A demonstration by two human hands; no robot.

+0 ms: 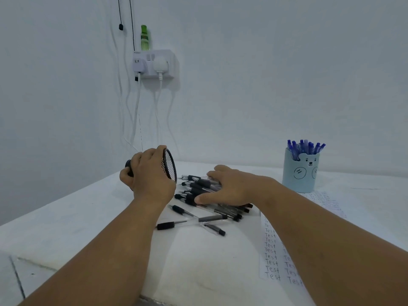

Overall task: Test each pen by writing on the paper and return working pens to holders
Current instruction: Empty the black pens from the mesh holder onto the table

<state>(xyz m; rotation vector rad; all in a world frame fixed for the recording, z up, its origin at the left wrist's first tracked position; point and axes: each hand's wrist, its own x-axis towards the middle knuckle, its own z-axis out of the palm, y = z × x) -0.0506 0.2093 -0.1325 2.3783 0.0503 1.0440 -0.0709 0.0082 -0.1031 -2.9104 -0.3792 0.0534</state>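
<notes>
My left hand point(147, 173) grips a black mesh pen holder point(169, 164), tipped on its side with its open mouth facing right. A pile of several black-capped clear pens point(198, 191) lies just right of that mouth. My right hand point(234, 186) rests flat on the pile, fingers spread, holding none of them. Two more black pens point(192, 221) lie crossed nearer to me. At the back right stands a light blue bear holder point(300, 173) full of blue pens point(305, 146). A paper point(273, 257) with rows of "Test" lies under my right forearm.
The white table point(88, 217) meets a white wall at the back. On the wall sits a socket point(154, 65) with plugs and hanging white cables, with a green bottle point(144, 38) on top. The table's left edge drops away near my left arm.
</notes>
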